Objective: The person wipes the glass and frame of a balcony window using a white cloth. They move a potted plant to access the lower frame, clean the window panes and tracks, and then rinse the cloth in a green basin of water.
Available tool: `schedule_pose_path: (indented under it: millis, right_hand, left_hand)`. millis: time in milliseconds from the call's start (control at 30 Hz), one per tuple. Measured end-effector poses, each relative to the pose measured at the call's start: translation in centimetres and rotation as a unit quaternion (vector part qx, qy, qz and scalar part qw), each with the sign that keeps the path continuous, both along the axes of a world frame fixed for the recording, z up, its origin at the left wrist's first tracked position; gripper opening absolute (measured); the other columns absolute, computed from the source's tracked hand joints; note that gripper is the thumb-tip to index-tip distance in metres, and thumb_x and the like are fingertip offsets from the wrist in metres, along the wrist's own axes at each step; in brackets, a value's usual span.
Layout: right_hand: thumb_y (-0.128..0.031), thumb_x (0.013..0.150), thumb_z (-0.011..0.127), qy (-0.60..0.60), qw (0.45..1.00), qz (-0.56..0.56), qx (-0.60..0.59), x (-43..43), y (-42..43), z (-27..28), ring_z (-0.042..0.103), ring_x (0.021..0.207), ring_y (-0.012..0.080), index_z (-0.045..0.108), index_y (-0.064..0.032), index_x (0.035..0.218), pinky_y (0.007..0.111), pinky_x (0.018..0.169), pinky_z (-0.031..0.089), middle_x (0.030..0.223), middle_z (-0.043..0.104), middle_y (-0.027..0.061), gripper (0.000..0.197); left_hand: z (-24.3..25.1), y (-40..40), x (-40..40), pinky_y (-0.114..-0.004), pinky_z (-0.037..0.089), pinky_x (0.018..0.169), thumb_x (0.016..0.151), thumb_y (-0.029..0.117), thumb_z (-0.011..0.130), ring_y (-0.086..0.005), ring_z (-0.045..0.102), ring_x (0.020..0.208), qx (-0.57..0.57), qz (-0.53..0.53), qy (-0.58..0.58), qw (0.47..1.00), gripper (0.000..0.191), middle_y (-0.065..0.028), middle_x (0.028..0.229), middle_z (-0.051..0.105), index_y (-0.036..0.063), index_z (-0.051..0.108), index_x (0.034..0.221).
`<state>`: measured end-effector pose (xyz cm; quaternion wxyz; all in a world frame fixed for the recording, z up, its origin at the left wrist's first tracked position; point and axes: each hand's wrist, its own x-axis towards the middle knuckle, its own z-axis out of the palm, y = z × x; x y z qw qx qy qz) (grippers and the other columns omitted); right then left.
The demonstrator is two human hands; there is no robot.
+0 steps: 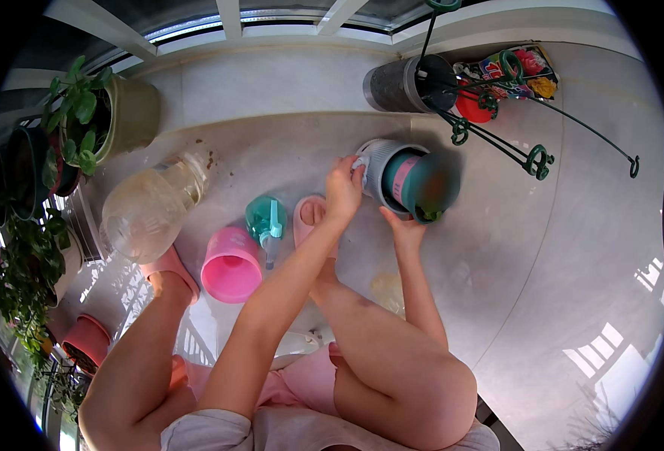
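Observation:
A light grey ribbed pot (375, 163) stands on the tiled floor, with a teal pot (406, 179) bearing a pink band inside it. Green leaves (432, 215) show at the teal pot's lower rim; part of that pot is blurred. My left hand (344, 189) holds a crumpled whitish cloth or tissue (360, 164) against the grey pot's left side. At the pot's lower right rim is my right hand (404, 228), thumb spread from the fingers; whether it bears the pot's weight I cannot tell.
Left of my hands are a teal spray bottle (264, 217), a pink pot (231, 265) and a large clear plastic bottle (146, 211). Potted plants (134, 115) line the left side. Green-tipped metal stakes (495, 141) jut from a dark grey pot (391, 84) beside a colourful bag (535, 70).

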<state>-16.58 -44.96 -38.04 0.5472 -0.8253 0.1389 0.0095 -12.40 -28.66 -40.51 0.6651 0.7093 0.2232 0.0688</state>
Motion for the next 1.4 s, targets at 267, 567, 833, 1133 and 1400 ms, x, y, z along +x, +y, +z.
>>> schedule_pose_path:
  millis: [267, 567, 833, 1133, 1400]
  right_hand:
    - [-0.005, 0.065, 0.093, 0.047, 0.997, 0.016, -0.062, 0.1, -0.2, 0.0, 0.052, 0.121, 0.0220, 0.045, 0.0048, 0.135, 0.036, 0.105, 0.043, 0.134, 0.051, 0.0135, 0.085]
    - [-0.010, 0.063, 0.095, 0.037, 0.999, 0.005, -0.027, -0.2, -1.4, -0.9, 0.053, 0.120, 0.0228, 0.045, 0.0050, 0.134, 0.037, 0.104, 0.044, 0.134, 0.051, 0.0136, 0.088]
    - [-0.010, 0.064, 0.094, 0.019, 0.999, 0.012, -0.048, -0.4, -0.9, -0.6, 0.052, 0.121, 0.0225, 0.044, 0.0052, 0.135, 0.037, 0.104, 0.044, 0.135, 0.051, 0.0140, 0.088]
    - [-0.009, 0.065, 0.093, 0.002, 1.000, 0.006, -0.008, -0.3, -0.6, -0.3, 0.052, 0.122, 0.0227, 0.045, 0.0043, 0.134, 0.037, 0.104, 0.043, 0.134, 0.052, 0.0137, 0.085]
    - [-0.012, 0.063, 0.095, -0.006, 0.999, 0.002, -0.031, -0.3, -0.9, -0.7, 0.052, 0.122, 0.0233, 0.047, 0.0045, 0.133, 0.037, 0.104, 0.042, 0.134, 0.053, 0.0136, 0.087]
  left_hand:
    - [-0.2, 0.6, 1.2, -0.034, 0.051, 0.078, 0.087, -0.003, 0.063, -0.0310, 0.064, 0.085, -0.013, -0.035, -0.053, 0.998, 0.021, -0.0151, 0.099, 0.062, -0.0006, 0.068, 0.107]
    - [1.3, -0.1, 1.3, -0.038, 0.052, 0.076, 0.085, -0.005, 0.063, -0.0353, 0.064, 0.090, -0.001, -0.021, -0.018, 1.000, 0.024, -0.0145, 0.103, 0.061, 0.0032, 0.071, 0.106]
    - [0.9, 0.0, 3.2, -0.037, 0.052, 0.081, 0.085, -0.012, 0.055, -0.0330, 0.064, 0.092, 0.010, -0.073, -0.068, 0.995, 0.034, -0.0141, 0.108, 0.060, 0.0065, 0.073, 0.108]
    - [-2.5, -0.8, 2.1, -0.041, 0.052, 0.082, 0.085, -0.011, 0.054, -0.0384, 0.064, 0.092, 0.018, -0.057, -0.016, 0.998, 0.040, -0.0189, 0.109, 0.061, 0.0081, 0.073, 0.114]
    - [-4.2, -3.6, -3.8, -0.043, 0.052, 0.080, 0.092, 0.002, 0.057, -0.0371, 0.064, 0.087, -0.034, -0.062, 0.199, 0.977, 0.035, -0.0222, 0.099, 0.061, 0.0023, 0.064, 0.126]
